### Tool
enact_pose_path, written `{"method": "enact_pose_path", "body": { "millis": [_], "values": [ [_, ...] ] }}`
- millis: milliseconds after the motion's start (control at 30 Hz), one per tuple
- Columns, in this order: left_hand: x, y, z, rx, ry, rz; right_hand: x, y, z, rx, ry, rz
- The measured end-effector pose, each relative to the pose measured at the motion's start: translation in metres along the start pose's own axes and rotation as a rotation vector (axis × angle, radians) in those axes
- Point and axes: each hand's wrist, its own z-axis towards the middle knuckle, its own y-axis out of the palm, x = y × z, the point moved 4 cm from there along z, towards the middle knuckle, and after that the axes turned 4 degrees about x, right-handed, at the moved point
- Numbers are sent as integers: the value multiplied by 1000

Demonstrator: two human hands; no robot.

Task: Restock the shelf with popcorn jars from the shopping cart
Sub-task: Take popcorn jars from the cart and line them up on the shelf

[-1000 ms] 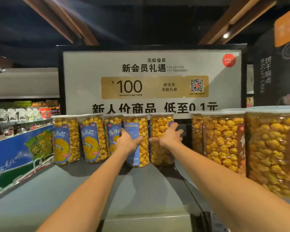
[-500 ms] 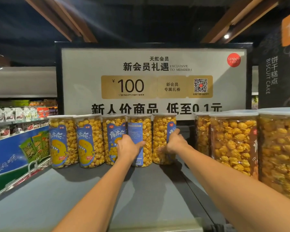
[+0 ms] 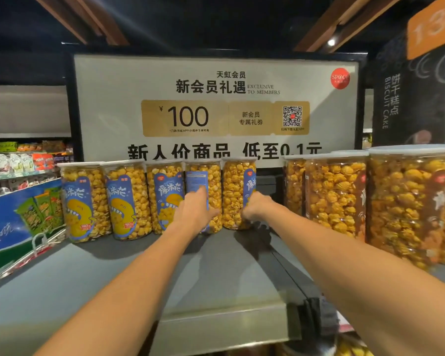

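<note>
Five clear popcorn jars with blue labels stand in a row at the back of the grey shelf top (image 3: 139,273). My left hand (image 3: 193,213) wraps the lower front of the fourth jar (image 3: 212,191), whose label shows its text panel. My right hand (image 3: 257,208) is curled around the lower right side of the fifth jar (image 3: 235,196). Both jars stand upright on the shelf, touching each other and in line with the three jars to their left (image 3: 129,201). The shopping cart is out of view.
A large white promotion sign (image 3: 216,106) stands right behind the row. To the right stand bigger popcorn jars with brown labels (image 3: 334,196), close to my right forearm. An aisle shelf of snack bags (image 3: 16,163) runs along the left.
Both hands have pushed the fourth and fifth jars farther back, into line with the row under the sign. My right hand has slid down to the fifth jar's lower right side.
</note>
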Motion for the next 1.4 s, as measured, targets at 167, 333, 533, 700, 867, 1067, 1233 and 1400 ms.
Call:
{"method": "enact_pose_path", "body": {
  "millis": [167,333,533,700,867,1067,1233,1400],
  "values": [
    [36,-18,-10,-280,253,112,-23,-14,-40,35,-212,-46],
    [86,-62,-18,-214,466,152,-45,-57,-84,212,-377,-14],
    [146,-110,-65,-57,639,-9,-20,-125,-151,441,-315,2],
    [216,-127,-132,-125,781,-19,46,-180,-224,605,-181,-25],
    [318,-93,-247,-263,892,-89,176,-216,-326,619,83,-192],
    [450,-16,-432,-563,1123,-126,372,-241,-470,435,429,-299],
    [515,43,-550,-791,1204,-163,496,-232,-554,300,614,-263],
    [540,138,-612,-1004,1218,-75,611,-176,-583,187,787,-153]
  ]
}}
